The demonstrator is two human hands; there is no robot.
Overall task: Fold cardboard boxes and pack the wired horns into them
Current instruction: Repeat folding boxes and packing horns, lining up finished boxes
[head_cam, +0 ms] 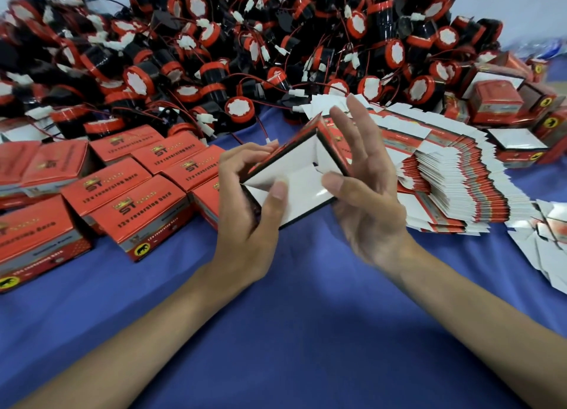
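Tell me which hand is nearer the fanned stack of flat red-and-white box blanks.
Right. The right hand sits just beside the stack; the left hand is across the half-folded box.

Setting: a hand-packing workstation, small factory or assembly shop type. Evidence: work table covered by a blue cloth [276, 332]; large loose heap of identical black-and-red horns [245, 40] with red wires and white connectors along the back; rows of closed red boxes [122, 193] at left, all same print; fanned stack of flat unfolded box blanks [460, 178] at right. Bulk quantity, single product, no machinery visible.
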